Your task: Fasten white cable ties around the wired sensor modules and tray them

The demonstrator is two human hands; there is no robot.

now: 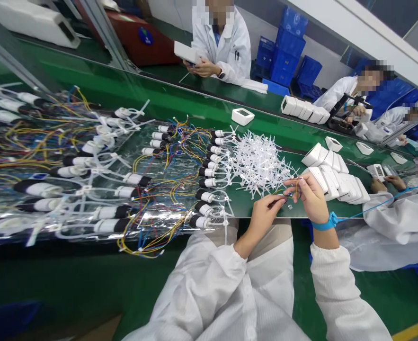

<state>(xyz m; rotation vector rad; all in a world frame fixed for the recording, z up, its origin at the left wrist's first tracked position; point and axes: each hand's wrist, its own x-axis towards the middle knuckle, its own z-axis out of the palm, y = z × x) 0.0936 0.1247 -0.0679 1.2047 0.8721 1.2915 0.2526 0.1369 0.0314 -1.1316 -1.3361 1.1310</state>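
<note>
My left hand (264, 215) is closed at the bench's front edge, its fingertips pinching a small dark part whose kind I cannot make out. To its right, my right hand (311, 195) is raised, thumb and forefinger pinched on thin coloured wires (289, 191). The wires run between the two hands. A tiny pale square piece (290, 207) lies on the green bench just below them. Right behind my hands spreads a heap of white plastic tubing pieces (262, 161). A blue wrist strap (325, 222) with a cord circles my right wrist.
Left of me, rows of white-and-black cylinders with tubes (105, 225) and wire bundles (173, 189) lie on clear plastic. White housings (351, 189) are stacked at right. Across the bench a co-worker (223, 42) holds a white housing; another person's sleeve (389, 208) is close at right.
</note>
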